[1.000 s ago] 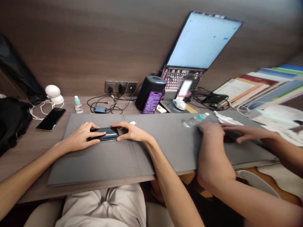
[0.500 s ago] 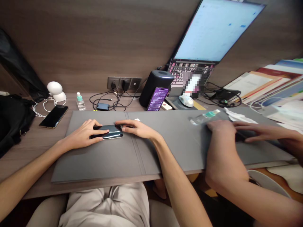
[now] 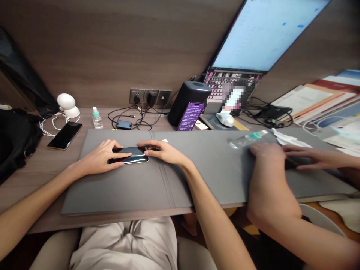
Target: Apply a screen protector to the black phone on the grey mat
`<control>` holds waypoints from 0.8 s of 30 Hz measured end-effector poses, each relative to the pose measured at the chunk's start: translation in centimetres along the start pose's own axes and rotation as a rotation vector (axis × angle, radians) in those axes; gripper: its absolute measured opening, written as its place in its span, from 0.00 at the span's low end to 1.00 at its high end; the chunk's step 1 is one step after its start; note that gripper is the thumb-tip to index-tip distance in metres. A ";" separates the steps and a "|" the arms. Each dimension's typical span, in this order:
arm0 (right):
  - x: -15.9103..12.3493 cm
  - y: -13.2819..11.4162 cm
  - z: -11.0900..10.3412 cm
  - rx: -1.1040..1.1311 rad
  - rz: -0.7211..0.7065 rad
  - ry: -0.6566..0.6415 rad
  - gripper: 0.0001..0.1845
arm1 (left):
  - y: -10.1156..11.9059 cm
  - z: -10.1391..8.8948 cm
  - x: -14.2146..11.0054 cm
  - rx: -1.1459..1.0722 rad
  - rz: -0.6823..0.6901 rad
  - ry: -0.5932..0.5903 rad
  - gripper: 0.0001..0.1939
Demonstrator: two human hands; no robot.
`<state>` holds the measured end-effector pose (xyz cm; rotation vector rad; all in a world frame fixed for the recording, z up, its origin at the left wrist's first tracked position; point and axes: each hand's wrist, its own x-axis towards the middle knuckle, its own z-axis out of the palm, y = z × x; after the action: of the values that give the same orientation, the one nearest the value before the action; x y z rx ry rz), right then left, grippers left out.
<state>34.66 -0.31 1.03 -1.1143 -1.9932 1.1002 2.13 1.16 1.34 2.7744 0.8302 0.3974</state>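
Note:
A smartphone (image 3: 137, 159) with a dark, glossy screen lies flat on a grey desk mat (image 3: 118, 195). My left hand (image 3: 102, 159) holds its left end, thumb along the near edge, one finger stretched over the screen and others at the far edge. At the phone's right end, my right hand (image 3: 163, 152) has its index finger by the far corner and its thumb on the side, so the corner sits between them. Its other fingers are curled and partly hidden. A small white scrap (image 3: 165, 141) lies just beyond my right hand.
Behind the mat stand a spray bottle (image 3: 97, 119), a black speaker (image 3: 182, 99) and a propped phone (image 3: 191, 115) with text. Another phone (image 3: 65, 135) lies left. To the right, a co-worker's arm (image 3: 267, 180) and hand rest near a clear bottle (image 3: 244, 140); a laptop (image 3: 261, 33) stands behind.
The view has shifted slightly, so background things sit a little farther right. Both my hands stay on the phone in nearly the same pose.

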 end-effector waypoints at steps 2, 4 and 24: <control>0.1 0.1 0.0 -0.013 -0.012 -0.004 0.22 | -0.1 0.1 -0.1 0.009 0.002 -0.002 0.22; 0.1 0.2 0.1 -0.020 -0.015 -0.002 0.23 | -0.2 0.2 -0.1 0.021 0.008 -0.003 0.22; 0.5 0.8 0.4 -0.042 -0.031 0.014 0.23 | -0.2 0.2 -0.3 0.035 0.042 0.020 0.23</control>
<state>34.44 0.26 0.21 -1.1059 -2.0245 1.0358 1.89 1.13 1.05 2.8286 0.7918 0.4223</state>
